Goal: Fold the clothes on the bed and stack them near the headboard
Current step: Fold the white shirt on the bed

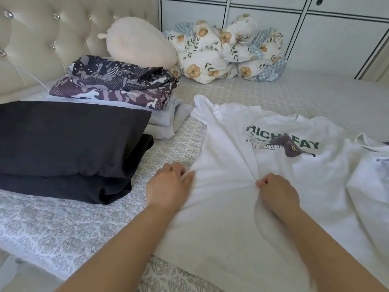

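Observation:
A white T-shirt [242,165] with green lettering lies spread on the bed [63,224], print side up. My left hand [170,184] pinches its left edge, fingers curled round the cloth. My right hand [275,190] grips a bunched fold in the shirt's middle. Folded black clothes [69,148] are stacked at the left. Behind them, by the tufted headboard [42,39], a folded camouflage-print garment [113,83] lies on top of folded pale clothes [168,116].
A second white garment [374,161] lies at the right edge, partly out of view. A cream plush pillow [136,41] and a bundled floral quilt [227,49] sit at the back. White cabinet doors [315,28] stand behind the bed.

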